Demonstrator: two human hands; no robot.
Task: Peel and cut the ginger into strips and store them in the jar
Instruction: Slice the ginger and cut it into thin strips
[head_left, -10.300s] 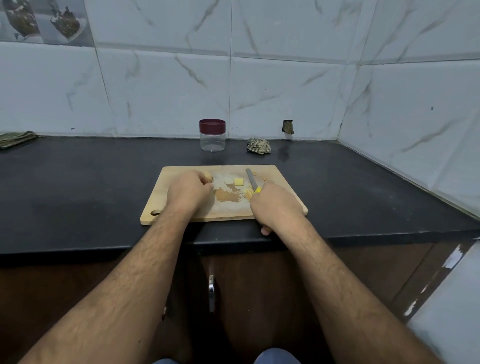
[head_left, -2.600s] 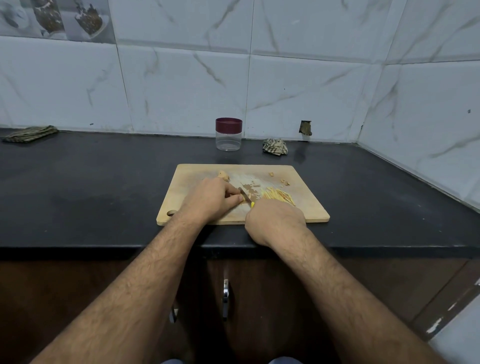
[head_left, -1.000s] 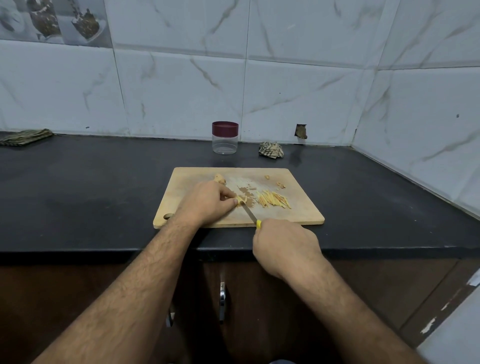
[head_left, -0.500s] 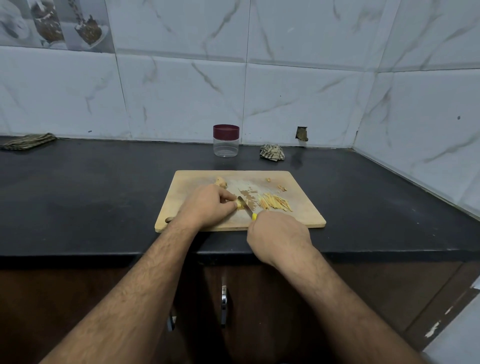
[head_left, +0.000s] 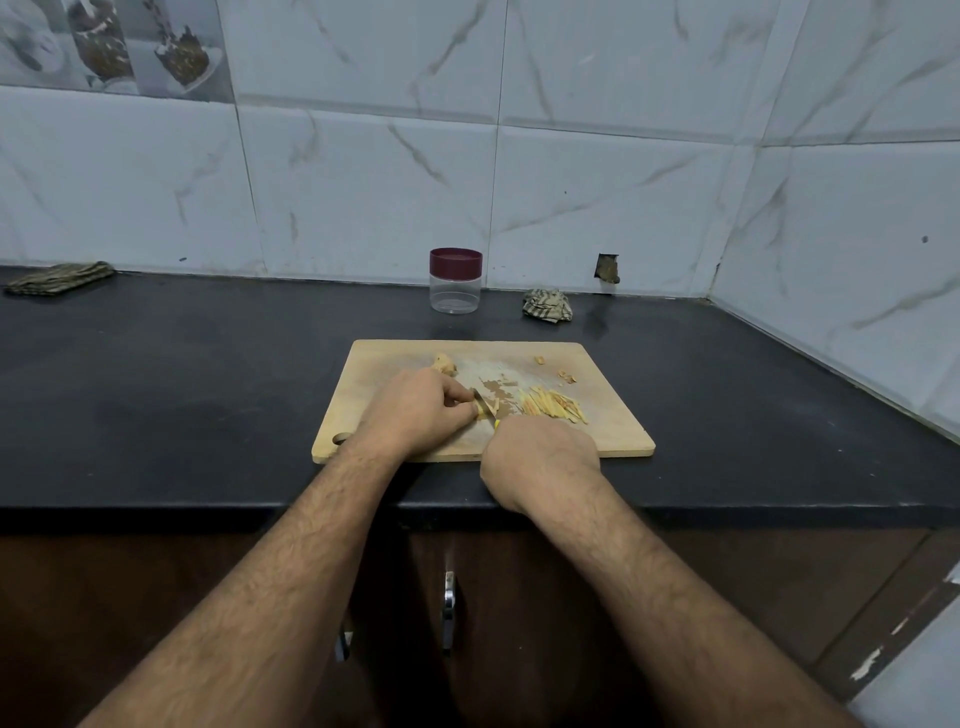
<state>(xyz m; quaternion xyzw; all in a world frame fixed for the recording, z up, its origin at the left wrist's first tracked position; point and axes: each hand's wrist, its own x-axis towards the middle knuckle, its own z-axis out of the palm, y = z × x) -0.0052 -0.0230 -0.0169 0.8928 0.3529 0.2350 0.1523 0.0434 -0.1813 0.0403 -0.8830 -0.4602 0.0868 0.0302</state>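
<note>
Counter (head_left: 208, 374): a dark slab that carries everything, with the cutting board as the landmark.
Cutting board (head_left: 613, 426): pale wood, at the counter's near edge.
Jar (head_left: 455, 283): clear, with a maroon lid on, behind the board and well apart from it.
Left hand (head_left: 415, 413): on the board's near middle, fingers curled to pin a small piece of ginger (head_left: 483, 411).
Right hand (head_left: 540, 457): at the board's near edge, fingers wrapped round a yellow-handled knife (head_left: 485, 402), its blade against the pinned piece.
Strips (head_left: 553, 405): thin pale-yellow sticks heaped on the board, right of the blade.
Uncut knob (head_left: 444, 364): tan, at the board's far side.
Doing it well: probably keep fingertips tucked back, slice thin and even.
</note>
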